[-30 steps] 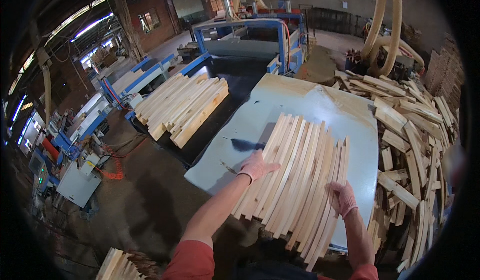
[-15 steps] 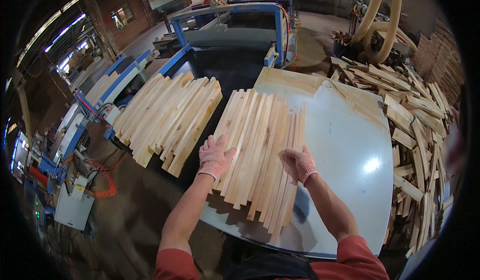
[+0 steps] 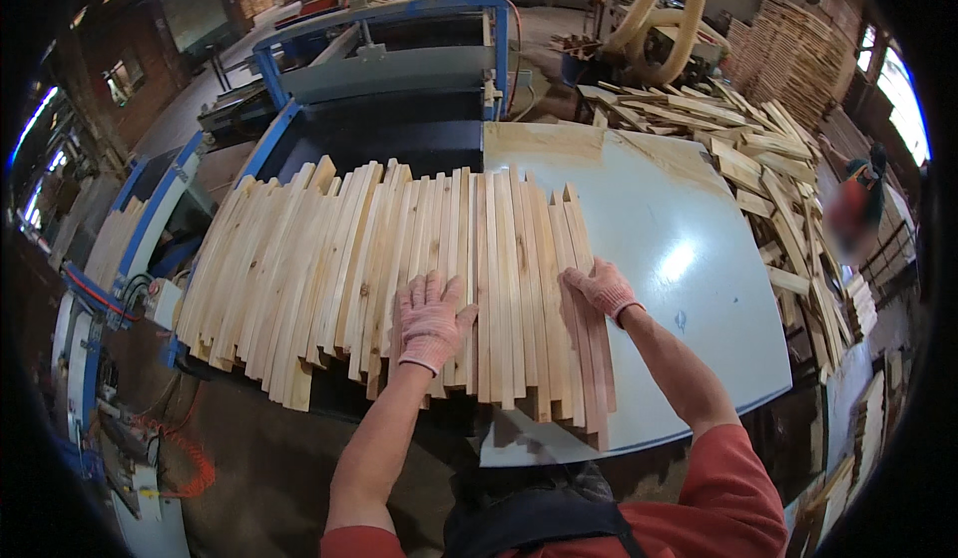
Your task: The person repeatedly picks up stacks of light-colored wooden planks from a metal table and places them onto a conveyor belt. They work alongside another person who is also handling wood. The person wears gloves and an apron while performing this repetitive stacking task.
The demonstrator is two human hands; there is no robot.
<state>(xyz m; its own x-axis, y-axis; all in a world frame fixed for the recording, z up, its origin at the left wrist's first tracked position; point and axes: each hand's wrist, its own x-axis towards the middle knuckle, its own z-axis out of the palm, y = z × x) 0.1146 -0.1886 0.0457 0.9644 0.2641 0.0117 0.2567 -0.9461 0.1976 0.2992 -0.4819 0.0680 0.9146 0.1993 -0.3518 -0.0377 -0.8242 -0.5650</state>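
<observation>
Side by side across the machine's black belt [image 3: 399,144] and the pale table lies a wide row of light wooden strips [image 3: 329,269], their ends uneven. My left hand [image 3: 429,324], in a pink knit glove, rests flat on top of the strips with its fingers spread. At the right edge of the row, my right hand [image 3: 602,286], gloved alike, presses against the outermost strips, fingers stretched along them and not wrapped round. A few strips at that edge stand slightly apart and slant.
The smooth pale table [image 3: 679,338] extends to the right. Beyond the belt stands a blue machine frame [image 3: 399,4]. A heap of loose wood offcuts [image 3: 778,189] lies at the right, near thick beige hoses [image 3: 659,29]. A person [image 3: 853,204] is at the far right.
The right-hand bundle of strips has moved left against the other bundle, so they form one row. My left hand has gone from the bundle's left edge onto its top. The view has turned right.
</observation>
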